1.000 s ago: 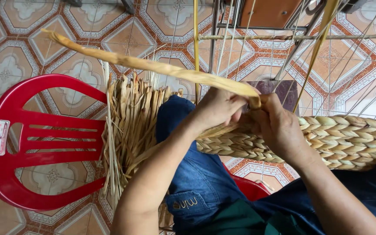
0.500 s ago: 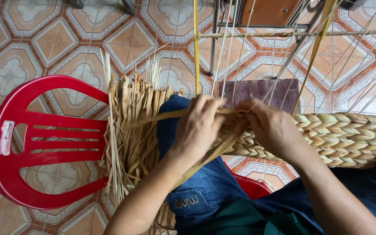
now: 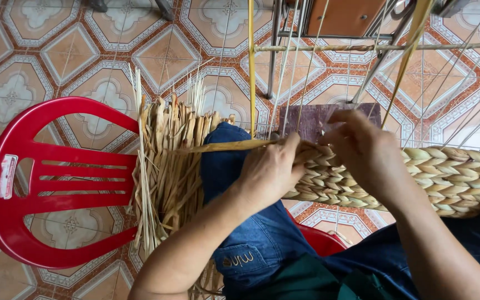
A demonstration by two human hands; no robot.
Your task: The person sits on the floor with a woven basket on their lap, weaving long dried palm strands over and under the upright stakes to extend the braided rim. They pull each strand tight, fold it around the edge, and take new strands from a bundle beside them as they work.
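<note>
Head view: I looked down on two bare hands that worked on a woven band across the lap.
Left hand (image 3: 270, 172): it was closed on a flat dried strand (image 3: 226, 146); the fingers were curled over the left end of the weave.
Right hand (image 3: 365, 153): its fingers were bent and pressed on the upper edge of the weave; I could not tell if they pinched a strand there.
Woven band (image 3: 451, 178): thick, plaited from pale straw-coloured fibre, it ran from between the hands to the right edge of the picture and lay over the knees.
Strand: it went from the left hand to the left, almost level, and ended over the bundle.
Bundle of dried leaves (image 3: 168, 166): it lay between the red plastic chair (image 3: 34, 183) and the left leg in blue jeans (image 3: 251, 244), touching both.
Upright strings (image 3: 284, 66): thin and stretched, they rose from the weave to a horizontal rod (image 3: 362, 47).
Floor (image 3: 45, 61): patterned tiles in orange and cream.
Dark board (image 3: 306, 119): it was just behind the hands.
</note>
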